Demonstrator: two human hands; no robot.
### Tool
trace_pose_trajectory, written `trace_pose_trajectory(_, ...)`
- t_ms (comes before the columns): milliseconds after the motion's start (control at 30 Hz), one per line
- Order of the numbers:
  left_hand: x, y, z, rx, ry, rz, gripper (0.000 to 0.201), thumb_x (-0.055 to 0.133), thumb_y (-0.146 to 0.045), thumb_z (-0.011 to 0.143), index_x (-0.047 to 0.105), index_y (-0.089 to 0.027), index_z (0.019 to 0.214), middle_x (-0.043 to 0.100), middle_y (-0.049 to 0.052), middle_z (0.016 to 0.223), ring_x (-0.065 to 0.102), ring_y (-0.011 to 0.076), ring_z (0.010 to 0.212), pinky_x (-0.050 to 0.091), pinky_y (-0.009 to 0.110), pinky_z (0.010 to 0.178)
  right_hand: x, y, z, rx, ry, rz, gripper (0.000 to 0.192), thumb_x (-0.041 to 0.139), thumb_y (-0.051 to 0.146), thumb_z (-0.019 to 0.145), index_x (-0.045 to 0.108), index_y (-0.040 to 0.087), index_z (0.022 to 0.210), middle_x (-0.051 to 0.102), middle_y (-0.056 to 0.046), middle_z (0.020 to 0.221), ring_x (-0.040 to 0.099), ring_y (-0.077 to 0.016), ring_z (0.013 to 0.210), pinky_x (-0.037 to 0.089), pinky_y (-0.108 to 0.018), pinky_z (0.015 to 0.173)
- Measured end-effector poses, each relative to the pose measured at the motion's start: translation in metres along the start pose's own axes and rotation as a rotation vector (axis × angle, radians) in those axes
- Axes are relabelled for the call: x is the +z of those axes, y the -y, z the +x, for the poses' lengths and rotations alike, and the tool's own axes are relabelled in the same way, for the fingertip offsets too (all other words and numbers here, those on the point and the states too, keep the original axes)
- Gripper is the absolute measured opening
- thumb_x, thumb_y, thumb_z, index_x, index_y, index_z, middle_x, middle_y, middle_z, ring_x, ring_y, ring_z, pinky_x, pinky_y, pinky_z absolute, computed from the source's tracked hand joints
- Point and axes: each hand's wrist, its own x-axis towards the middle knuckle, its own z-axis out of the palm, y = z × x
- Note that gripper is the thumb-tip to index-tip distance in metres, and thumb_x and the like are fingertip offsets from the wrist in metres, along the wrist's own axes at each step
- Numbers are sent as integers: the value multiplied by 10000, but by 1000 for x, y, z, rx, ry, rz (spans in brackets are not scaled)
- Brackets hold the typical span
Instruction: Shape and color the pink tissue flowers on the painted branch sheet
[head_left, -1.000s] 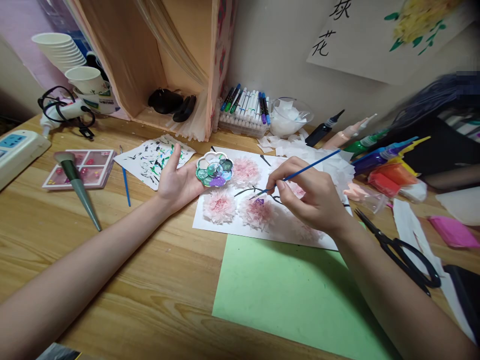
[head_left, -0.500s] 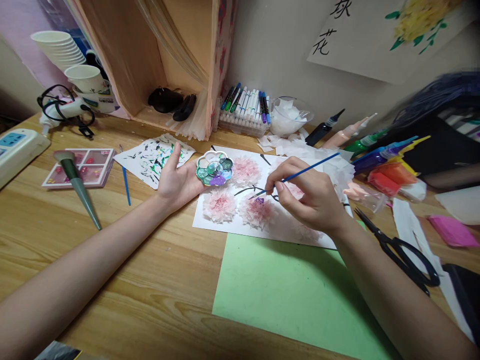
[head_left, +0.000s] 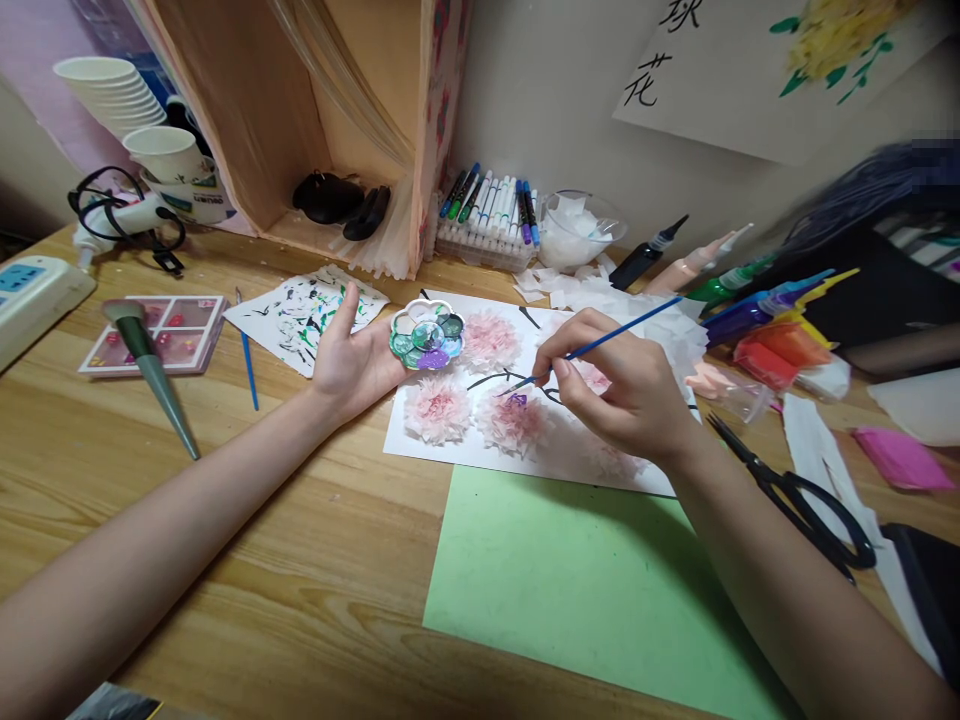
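My left hand [head_left: 364,352] lies palm up with the thumb raised. On its fingers rests a flower-shaped paint palette [head_left: 427,336] with green, white and purple paint in its wells. Between the thumb and fingers of my right hand [head_left: 616,390] is a thin blue paintbrush [head_left: 626,325]. Its tip is at a pink-and-white paper flower [head_left: 514,425] that bears a purple paint mark. Several such flowers and black painted branches cover a white sheet [head_left: 420,442]. My right hand hides part of that sheet.
Green paper [head_left: 570,580] lies under the sheet's near edge. Black scissors [head_left: 802,505] and paint bottles [head_left: 772,300] are on the right. A makeup brush [head_left: 154,375], another blue paintbrush [head_left: 249,360] and a paint-smeared tissue [head_left: 289,325] lie left. Markers [head_left: 491,210] stand behind.
The view has shifted very slightly. The brush tip stays at the same flower, and my left hand holds the palette in the same place.
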Motion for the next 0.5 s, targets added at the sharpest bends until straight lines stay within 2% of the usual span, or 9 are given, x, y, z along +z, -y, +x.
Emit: trace_pose_trajectory(500, -2, 0, 1, 1, -31, -10, 758, 277, -625, 893, 375, -82, 1413, 620, 183, 1262, 513, 369, 1259, 334, 529, 1105, 0, 2, 1, -7, 12, 12, 154, 461, 146, 850, 566, 251, 808, 638, -28, 724, 581, -188, 705, 490, -366, 657)
